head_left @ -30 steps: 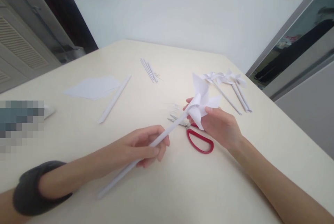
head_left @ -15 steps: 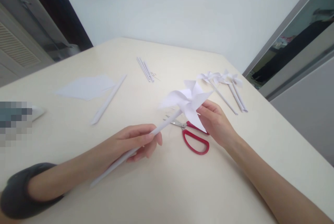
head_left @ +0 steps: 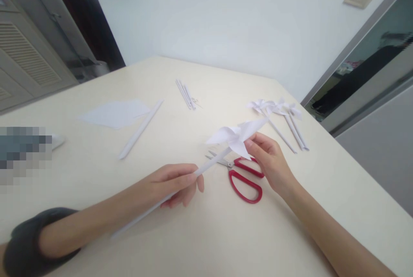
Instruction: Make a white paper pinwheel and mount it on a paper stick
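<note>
- Your left hand pinches the rolled paper stick of a white paper pinwheel, held slanted above the middle of the table.
- Your right hand closes its fingertips on one blade of the pinwheel head.
- The head already sits on its stick, so this one looks nearly complete.
- Finished pinwheels lie near the right edge.
- Red scissors rest under the head; a spare stick, a paper sheet and thin strips lie unused toward the far edge.
</note>
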The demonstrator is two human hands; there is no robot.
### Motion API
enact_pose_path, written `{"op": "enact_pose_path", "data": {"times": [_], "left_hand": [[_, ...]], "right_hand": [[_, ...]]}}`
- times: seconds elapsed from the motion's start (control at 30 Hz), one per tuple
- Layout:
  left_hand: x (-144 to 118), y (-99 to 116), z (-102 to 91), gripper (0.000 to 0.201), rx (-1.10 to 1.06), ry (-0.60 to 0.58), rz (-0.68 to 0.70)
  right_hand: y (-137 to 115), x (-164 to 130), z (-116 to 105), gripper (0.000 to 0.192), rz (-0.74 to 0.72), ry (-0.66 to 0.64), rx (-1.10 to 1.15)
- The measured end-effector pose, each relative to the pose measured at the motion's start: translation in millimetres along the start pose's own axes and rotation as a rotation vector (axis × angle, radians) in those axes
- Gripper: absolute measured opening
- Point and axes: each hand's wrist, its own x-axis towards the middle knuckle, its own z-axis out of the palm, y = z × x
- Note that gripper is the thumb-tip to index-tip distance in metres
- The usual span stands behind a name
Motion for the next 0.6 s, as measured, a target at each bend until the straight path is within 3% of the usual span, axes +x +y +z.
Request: {"op": "enact_pose_path", "data": {"times": [0.37,0.6], "left_hand": [[0.5,-2.7,-1.3,0.039,0.051,-0.004,0.036],[4.3,-9.8,-5.6,0.037,0.040,-0.098,0.076]], "right_hand": [[3.8,-2.5,4.2,0.016,0.048,0.037,0.051],[5.6,-3.7,6.2,0.021,0.103,0.052,0.083]]}}
